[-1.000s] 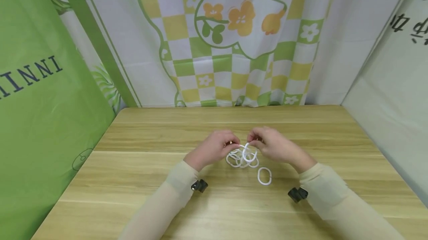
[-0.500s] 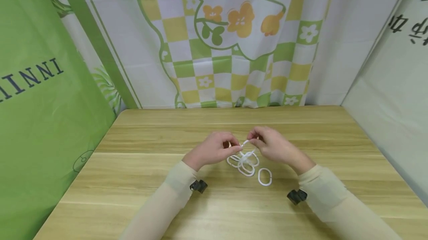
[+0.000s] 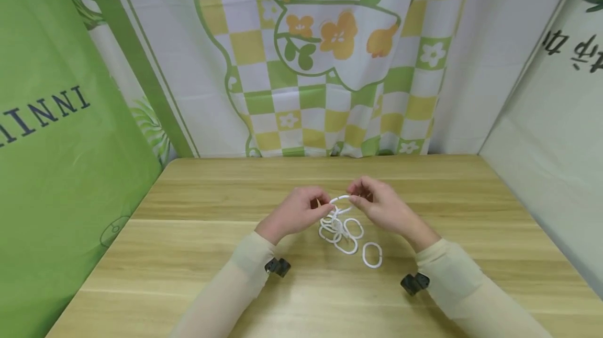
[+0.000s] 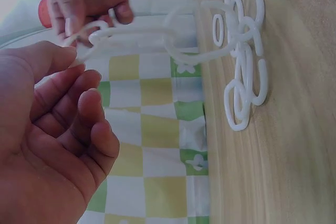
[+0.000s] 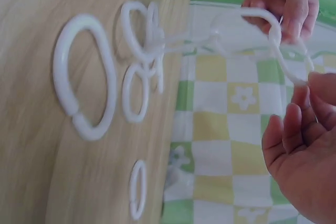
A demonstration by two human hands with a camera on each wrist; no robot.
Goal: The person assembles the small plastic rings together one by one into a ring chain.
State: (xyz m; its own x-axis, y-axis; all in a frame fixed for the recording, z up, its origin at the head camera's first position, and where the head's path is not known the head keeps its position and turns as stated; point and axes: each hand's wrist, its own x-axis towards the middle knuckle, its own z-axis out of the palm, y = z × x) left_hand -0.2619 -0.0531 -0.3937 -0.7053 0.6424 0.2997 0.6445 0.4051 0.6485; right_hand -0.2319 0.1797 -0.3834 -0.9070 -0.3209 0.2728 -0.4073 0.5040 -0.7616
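Observation:
My left hand (image 3: 301, 210) pinches a white oval plastic link between thumb and index finger, just above the table. Facing it, my right hand (image 3: 383, 210) pinches a white link (image 3: 346, 196) that bridges the gap between both hands. In the right wrist view, a link (image 5: 285, 65) at my right fingertips hooks through another reaching my left hand. More joined links (image 4: 181, 57) hang down from there to a small heap of links (image 3: 346, 252) on the wood. One separate link (image 3: 380, 256) lies to the right of the heap; a narrow break shows in its side.
The wooden table (image 3: 198, 254) reaches back to a checked green, yellow and white curtain (image 3: 292, 100). A green cloth (image 3: 70, 170) borders the left side, and a pale cloth (image 3: 546, 144) with dark characters borders the right. Small black cameras sit on both wrists.
The link between my hands has swung from upright to nearly level. My left hand has shifted slightly left, and the links below have spread apart. The separate link stays put on the table.

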